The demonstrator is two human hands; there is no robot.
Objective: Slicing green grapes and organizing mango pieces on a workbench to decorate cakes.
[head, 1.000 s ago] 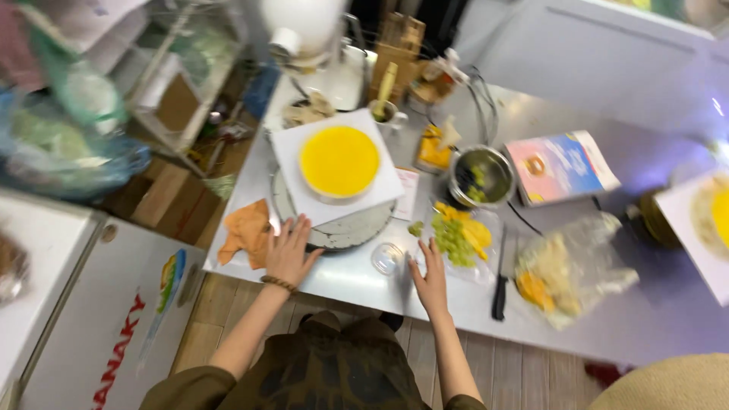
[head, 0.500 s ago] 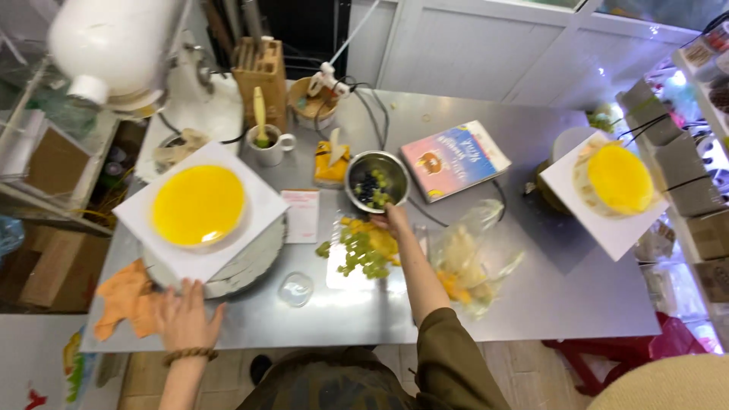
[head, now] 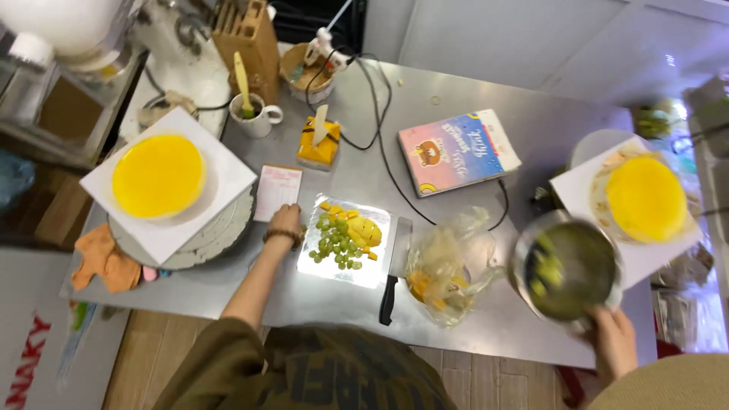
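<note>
Steel-grey and crowded, the surface [head: 471,91] runs across a small kitchen with a wood-plank floor below. My left hand [head: 285,222] rests at the left edge of the foil-covered board [head: 311,262], fingers curled loosely down and touching it, a bracelet at the wrist. On the board lie green grapes [head: 332,244] and yellow mango pieces [head: 365,230], heaped near the middle. My right hand [head: 612,343] is out at the far right, closed around the near rim of a metal bowl [head: 568,267], which it holds above the surface edge; the bowl is blurred, and I can only make out greenish-yellow fruit bits inside. Just behind the bowl sits a yellow cake [head: 645,197] on a white square board. Between the two hands lie a black-handled knife [head: 393,269], just right of the foil board, and a crumpled clear plastic bag [head: 448,266] with yellow scraps. At the far left a second yellow cake [head: 158,175] stands on a white board atop a turntable, with an orange cloth [head: 102,258] beside it.
</note>
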